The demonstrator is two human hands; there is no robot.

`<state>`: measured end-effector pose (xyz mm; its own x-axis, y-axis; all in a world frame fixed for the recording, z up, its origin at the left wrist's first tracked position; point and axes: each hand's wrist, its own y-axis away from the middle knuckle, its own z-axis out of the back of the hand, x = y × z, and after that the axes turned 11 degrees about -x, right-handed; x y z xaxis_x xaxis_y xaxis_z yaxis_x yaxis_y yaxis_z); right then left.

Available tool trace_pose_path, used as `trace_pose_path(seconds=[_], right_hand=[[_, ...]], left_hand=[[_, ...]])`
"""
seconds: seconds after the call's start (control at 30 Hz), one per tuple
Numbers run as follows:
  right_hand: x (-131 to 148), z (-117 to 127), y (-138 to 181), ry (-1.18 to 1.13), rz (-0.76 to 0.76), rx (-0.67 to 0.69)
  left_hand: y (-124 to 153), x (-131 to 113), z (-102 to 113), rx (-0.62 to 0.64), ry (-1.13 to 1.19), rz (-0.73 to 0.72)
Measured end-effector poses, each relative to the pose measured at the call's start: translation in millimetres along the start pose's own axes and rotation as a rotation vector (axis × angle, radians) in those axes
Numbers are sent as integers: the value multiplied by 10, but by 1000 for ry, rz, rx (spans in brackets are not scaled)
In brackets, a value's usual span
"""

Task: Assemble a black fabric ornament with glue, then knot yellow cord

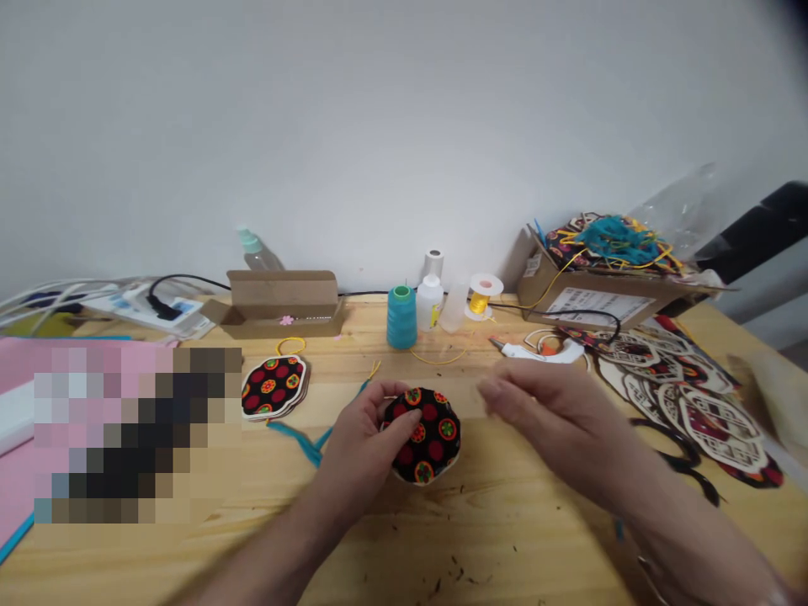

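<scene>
My left hand (379, 429) grips a round black fabric patch (424, 442) with red, orange and green floral dots and a pale edge, the thumb lying on top. To the right, my right hand (523, 400) is raised above the table, apart from the patch, its fingertips pinched together and slightly blurred. Whatever the pinch holds, if anything, is too small to make out. A teal tassel (309, 442) with a yellow cord end lies partly behind my left hand. Further left rests a small stack of similar patches (274, 387).
A teal thread cone (401, 318), a glue bottle (430, 303) and a yellow thread spool (481, 301) stand by the wall. At right are a glue gun (543, 349), black-handled scissors (678, 446), spread fabric cutouts (707, 412) and a full cardboard box (593, 299). An open box (284, 303) sits back left.
</scene>
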<state>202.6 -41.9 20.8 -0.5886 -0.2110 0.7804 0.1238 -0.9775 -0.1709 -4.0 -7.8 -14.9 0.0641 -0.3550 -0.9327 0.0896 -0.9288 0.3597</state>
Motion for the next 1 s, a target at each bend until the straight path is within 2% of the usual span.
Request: trace_pose_path(seconds=[0.07,0.13,0.23,0.37,0.57,0.73,1.0], right_hand=[[37,-146,-356,-69,-61,31],[13,-309,-528,-220,-151,60],[-70,-473,-524,-466,-299,176],[-131,-492,-462,-512,-385,155],[-143,-435,-497,-463,-358,223],[-161,-441,-463,-344,-259,258],[-150,-393,-493,-342,-282,275]], left_hand=[[-5,-11,-4,3,58,23],[-16,-24,-7,2,117,34],[-36,-33,-10,0,175,46],[-41,-11,-8,44,192,68],[-13,-6,-2,104,119,97],[9,-37,-22,83,-114,15],[22,-66,3,-5,-142,-25]])
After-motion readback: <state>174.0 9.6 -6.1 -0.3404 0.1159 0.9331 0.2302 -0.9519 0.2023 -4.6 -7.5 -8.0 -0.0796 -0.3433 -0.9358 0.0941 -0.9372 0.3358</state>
